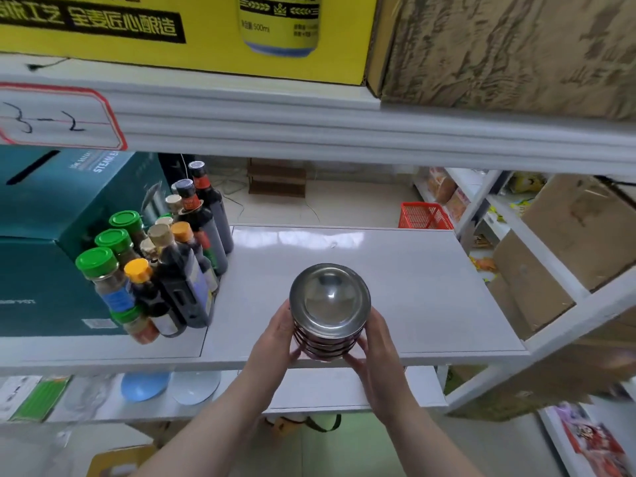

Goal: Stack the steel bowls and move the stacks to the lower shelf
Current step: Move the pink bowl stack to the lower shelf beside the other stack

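Note:
A stack of several nested steel bowls (329, 301) is at the front edge of the white middle shelf (413, 277). My left hand (278, 335) presses against the stack's left side and my right hand (375, 342) against its right side, so both hold it. I cannot tell whether its base touches the board. Below that board runs the lower shelf (309, 390), white and partly hidden by my forearms.
Sauce bottles and spice jars (161, 270) crowd the middle shelf's left part, beside a teal box (44, 242). The lower shelf carries a blue plate (144, 385), a clear plate (196, 387) and packets at its left. Cardboard boxes (568, 242) stand at the right.

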